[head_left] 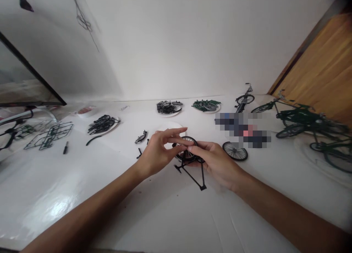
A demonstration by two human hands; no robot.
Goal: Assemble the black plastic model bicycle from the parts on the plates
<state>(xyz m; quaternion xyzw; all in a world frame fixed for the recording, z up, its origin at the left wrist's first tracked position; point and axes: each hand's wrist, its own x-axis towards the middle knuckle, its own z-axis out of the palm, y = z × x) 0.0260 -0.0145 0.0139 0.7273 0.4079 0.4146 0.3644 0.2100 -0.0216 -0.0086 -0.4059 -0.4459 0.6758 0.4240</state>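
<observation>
Nearest of all, the slim black miniature bicycle frame [192,178] poked toward the near edge of the table [115,223], its triangle of thin tubes ending in a flat little plate. Light, that one, and fairly stiff by the look of it, though the slender struts seemed easy to bend; the tube junctions looked the safest hold. Just beyond, at the frame's far end, sat a spoked wheel [189,156], right in the middle of the action! The right hand [220,161] had that end pinched, thumb above, fingers below. The left hand [155,152] curled in with thumb and fingertips at the wheel, one finger lifted; whether they pinched the wheel or some tiny part, I couldn't tell. Fine wire-like spokes looked fragile, so the tyre or hub was the better grip.

Just right of the hands lay a loose wheel [235,151], dark tyre around silvery spokes. Over on the left, a short dark screwdriver [65,147], then spindly green frames [49,135]. Farther out, glossy black parts [101,124] heaped on a plate, more dark parts [167,107] near the wall, green parts [206,105] beside them. And far right, green model bicycles [302,121] crowded a grainy wooden panel [316,58]!
</observation>
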